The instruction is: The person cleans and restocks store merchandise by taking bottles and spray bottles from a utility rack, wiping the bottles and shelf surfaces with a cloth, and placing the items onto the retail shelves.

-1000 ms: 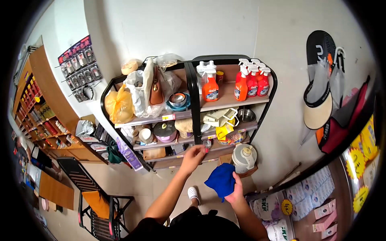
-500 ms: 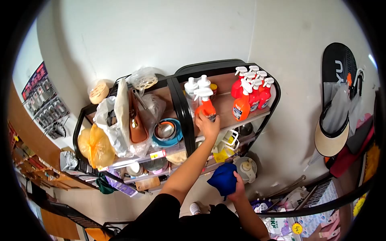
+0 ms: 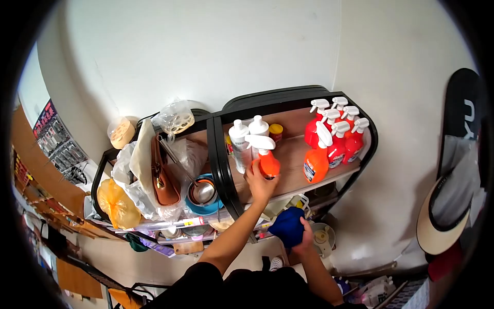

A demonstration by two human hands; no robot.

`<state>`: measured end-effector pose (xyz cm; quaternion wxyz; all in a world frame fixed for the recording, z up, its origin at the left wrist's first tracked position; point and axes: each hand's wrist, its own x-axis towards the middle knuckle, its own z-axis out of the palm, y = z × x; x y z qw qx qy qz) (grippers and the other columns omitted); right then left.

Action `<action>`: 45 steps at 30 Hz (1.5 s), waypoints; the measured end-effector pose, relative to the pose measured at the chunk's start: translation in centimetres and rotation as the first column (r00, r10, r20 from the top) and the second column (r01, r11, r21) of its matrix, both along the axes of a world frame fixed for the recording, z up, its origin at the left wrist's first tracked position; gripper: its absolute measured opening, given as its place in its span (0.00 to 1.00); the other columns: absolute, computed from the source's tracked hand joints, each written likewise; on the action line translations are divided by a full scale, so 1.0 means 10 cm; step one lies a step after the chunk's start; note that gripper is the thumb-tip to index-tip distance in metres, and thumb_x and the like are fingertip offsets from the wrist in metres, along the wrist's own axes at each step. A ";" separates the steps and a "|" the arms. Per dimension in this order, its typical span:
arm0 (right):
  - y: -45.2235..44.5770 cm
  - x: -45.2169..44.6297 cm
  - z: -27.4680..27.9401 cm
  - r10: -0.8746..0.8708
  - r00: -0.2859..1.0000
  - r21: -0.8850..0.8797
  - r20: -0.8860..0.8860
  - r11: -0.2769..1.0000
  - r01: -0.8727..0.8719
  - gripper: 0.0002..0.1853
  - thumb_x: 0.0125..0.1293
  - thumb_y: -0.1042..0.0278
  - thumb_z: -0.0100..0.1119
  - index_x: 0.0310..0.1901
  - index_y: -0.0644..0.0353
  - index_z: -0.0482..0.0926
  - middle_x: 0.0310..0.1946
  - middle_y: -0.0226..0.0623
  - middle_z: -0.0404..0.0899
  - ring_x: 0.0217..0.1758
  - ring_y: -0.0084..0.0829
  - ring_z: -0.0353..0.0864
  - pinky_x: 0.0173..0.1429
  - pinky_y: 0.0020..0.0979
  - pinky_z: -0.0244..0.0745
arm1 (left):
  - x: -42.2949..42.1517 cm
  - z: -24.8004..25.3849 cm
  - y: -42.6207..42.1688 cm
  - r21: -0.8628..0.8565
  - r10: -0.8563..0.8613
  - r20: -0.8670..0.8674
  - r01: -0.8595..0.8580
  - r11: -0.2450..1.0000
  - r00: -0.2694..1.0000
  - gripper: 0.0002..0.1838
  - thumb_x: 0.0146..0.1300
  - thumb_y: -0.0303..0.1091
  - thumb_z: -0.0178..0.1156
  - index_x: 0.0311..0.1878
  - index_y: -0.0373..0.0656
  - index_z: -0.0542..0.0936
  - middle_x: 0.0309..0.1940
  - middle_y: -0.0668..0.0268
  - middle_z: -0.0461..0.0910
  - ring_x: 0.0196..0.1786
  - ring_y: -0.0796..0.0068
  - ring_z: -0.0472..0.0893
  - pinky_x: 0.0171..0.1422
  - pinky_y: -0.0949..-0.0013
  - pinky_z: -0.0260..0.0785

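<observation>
My left hand (image 3: 261,184) is closed around the lower part of an orange spray bottle (image 3: 269,164) with a white trigger head. This bottle is upright at the shelf's front, before two white bottles (image 3: 240,147); whether its base touches the board is hidden by my fingers. A bunched blue cloth (image 3: 288,226) is gripped in my right hand (image 3: 304,238), held low in front of the shelf. Another orange spray bottle (image 3: 316,166) stands to the right, in front of several red spray bottles (image 3: 337,149) with white triggers.
The black-framed shelf (image 3: 288,191) stands against a white wall. On its left half are a brown handbag (image 3: 167,188), a yellow plastic bag (image 3: 117,205), a ladle (image 3: 203,192) and a blue basin (image 3: 206,208). A yellow-lidded container (image 3: 276,132) sits behind. A visor (image 3: 440,221) hangs at right.
My view has shifted, so the shelf appears lower and nearer. My left hand keeps hold of the orange spray bottle and my right hand keeps the blue cloth.
</observation>
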<state>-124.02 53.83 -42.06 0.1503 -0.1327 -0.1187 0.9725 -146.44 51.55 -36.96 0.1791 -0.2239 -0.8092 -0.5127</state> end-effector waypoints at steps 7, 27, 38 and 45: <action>0.51 -0.19 -0.11 0.047 0.997 0.017 0.062 0.999 -0.049 0.28 0.73 0.52 0.49 0.67 0.62 0.68 0.61 0.47 0.77 0.63 0.47 0.79 0.71 0.49 0.71 | -0.03 -0.02 0.38 -0.083 -0.330 -0.062 0.325 0.942 0.942 0.50 0.37 0.40 0.78 0.68 0.43 0.68 0.66 0.48 0.66 0.69 0.43 0.64 0.74 0.49 0.59; 0.60 -0.44 -0.03 0.046 0.995 0.107 0.094 0.993 -0.056 0.29 0.73 0.51 0.50 0.69 0.60 0.67 0.62 0.44 0.77 0.64 0.45 0.78 0.72 0.47 0.70 | -0.33 -0.01 0.17 0.220 0.192 0.066 -0.202 0.954 0.979 0.42 0.58 0.39 0.70 0.72 0.33 0.62 0.70 0.39 0.63 0.73 0.42 0.63 0.78 0.47 0.53; 0.66 -0.48 -0.02 0.168 0.980 0.098 0.101 0.979 -0.178 0.26 0.74 0.55 0.51 0.68 0.62 0.68 0.62 0.45 0.77 0.64 0.45 0.78 0.72 0.47 0.70 | -0.84 0.04 0.25 0.362 0.150 0.217 -0.222 0.905 0.964 0.56 0.50 0.39 0.78 0.76 0.31 0.54 0.74 0.43 0.54 0.78 0.45 0.53 0.79 0.50 0.52; 0.74 -0.48 -0.01 0.204 0.971 0.129 0.128 0.967 -0.220 0.27 0.74 0.54 0.50 0.68 0.62 0.67 0.61 0.45 0.77 0.63 0.44 0.79 0.70 0.45 0.72 | -0.62 0.18 0.13 0.114 0.304 0.160 -0.323 0.939 0.939 0.53 0.40 0.42 0.82 0.69 0.37 0.64 0.64 0.45 0.64 0.69 0.45 0.60 0.73 0.44 0.55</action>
